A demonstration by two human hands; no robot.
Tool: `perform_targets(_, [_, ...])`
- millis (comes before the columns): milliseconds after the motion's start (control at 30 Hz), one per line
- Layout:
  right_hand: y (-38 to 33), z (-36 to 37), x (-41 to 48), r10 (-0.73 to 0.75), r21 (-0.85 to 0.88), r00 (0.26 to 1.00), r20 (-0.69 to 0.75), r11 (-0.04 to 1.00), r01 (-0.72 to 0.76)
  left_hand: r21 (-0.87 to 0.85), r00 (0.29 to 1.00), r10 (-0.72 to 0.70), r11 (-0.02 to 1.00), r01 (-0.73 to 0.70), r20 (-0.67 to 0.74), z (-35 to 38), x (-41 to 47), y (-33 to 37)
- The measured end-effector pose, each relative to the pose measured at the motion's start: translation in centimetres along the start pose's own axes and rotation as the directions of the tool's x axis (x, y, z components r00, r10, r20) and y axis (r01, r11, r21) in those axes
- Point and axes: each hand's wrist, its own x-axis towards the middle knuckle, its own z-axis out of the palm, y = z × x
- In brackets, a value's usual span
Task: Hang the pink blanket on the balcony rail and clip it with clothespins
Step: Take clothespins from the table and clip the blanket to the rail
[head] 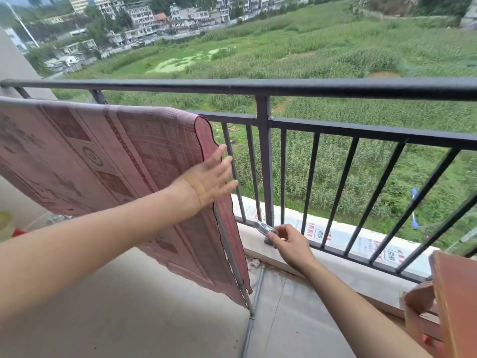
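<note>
Pink blanket (108,161) already draping over rail, far left. I'm steadying its right edge with flat, released left hand (210,177); right hand (289,241) pinching clothespin (264,228) at ledge (335,270). Clipping not started.

A pale tiled balcony floor (144,311) fills the near part of the view, with a thin grey pipe (251,316) running along it toward a low concrete curb (343,270) at the far edge. A cream wall (13,60) rises at the far left. Beyond the curb lies a wide overgrown green field (335,47) with a patch of algae-covered water (185,60) toward the far left. Pale multi-storey buildings (144,19) crowd the slope at the far left, among trees. A brown cardboard box (454,301) sits at the near right. Daylight is soft and even, without hard shadows.
</note>
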Motion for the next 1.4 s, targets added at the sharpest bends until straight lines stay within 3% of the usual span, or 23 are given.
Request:
perform_targets(233, [-3.9,-1.1,-0.6,-0.093,0.070,0.993,-0.073,0.993,0.098,-0.242,0.993,0.065,0.970,-0.039,0.101,-3.0,1.6,-4.5])
perform_targets(400, [-6.6,-2.2,-0.7,-0.178,0.250,0.976,-0.126,0.946,0.205,-0.530,0.973,0.106,0.848,0.019,0.204,-2.1,2.9,-6.8])
perform_targets(633, [-9.3,-1.5,-0.8,-0.325,0.299,0.933,-0.156,0.885,0.358,-0.434,0.933,0.060,0.895,0.107,0.354,-4.7,2.8,-8.6])
perform_targets(767, [-10.4,-0.8,-0.6,-0.357,0.327,0.911,-0.205,0.852,0.407,-0.453,0.948,0.007,0.880,0.145,0.317,-4.3,3.1,-9.2])
perform_targets(900, [-11.1,-0.6,-0.2,-0.362,0.349,0.889,-0.279,0.824,0.445,-0.618,0.962,0.052,0.775,0.131,0.269,-3.4,3.0,-9.6])
perform_targets(1167, [-13.4,1.4,0.8,-0.401,0.330,0.855,-0.329,0.799,0.502,-0.688,0.970,0.094,0.721,0.089,0.223,-3.2,2.7,-9.6])
perform_targets(1400, [-13.7,1.7,0.0,-0.373,0.299,0.923,-0.090,0.874,0.383,-0.713,0.983,0.037,0.693,0.105,0.180,-3.3,2.0,-9.5])
